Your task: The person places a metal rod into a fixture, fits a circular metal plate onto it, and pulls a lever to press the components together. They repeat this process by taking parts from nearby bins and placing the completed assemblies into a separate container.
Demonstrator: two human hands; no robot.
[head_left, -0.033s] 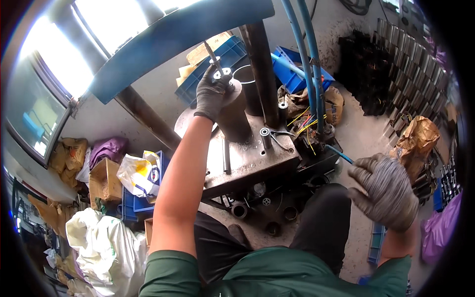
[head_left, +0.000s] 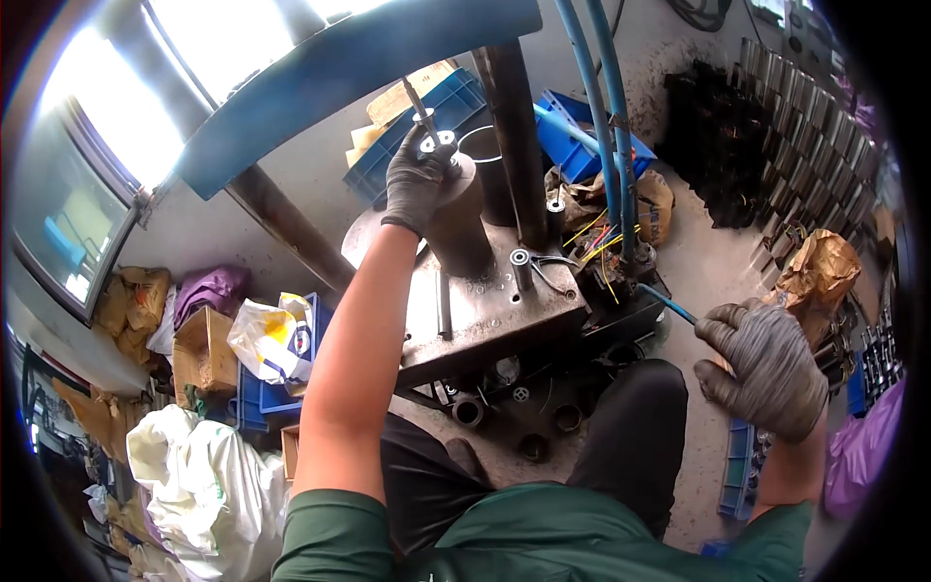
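Note:
My left hand (head_left: 415, 182), in a grey glove, is closed around a metal shaft (head_left: 414, 100) with pale round discs. The shaft stands roughly upright at the top of a thick metal cylinder (head_left: 456, 228); the glove hides its lower part. The cylinder rests on a heavy metal press table (head_left: 475, 335). Off to the right, my gloved right hand (head_left: 766, 369) is at the end of a blue lever (head_left: 669, 302). Its fingers bend over the lever's end, which the glove hides, and the thumb stands apart below.
A blue press beam (head_left: 359, 82) spans above, between dark posts (head_left: 509, 145). A small ringed part (head_left: 521, 259) and a rod (head_left: 443, 306) are on the table. Blue hoses (head_left: 621, 126) run down behind. Metal tubes (head_left: 805, 116) are stacked right; a white sack (head_left: 204, 475) lies left.
My right hand has shifted slightly right, and a little more of the blue lever shows. My left hand stays at the shaft.

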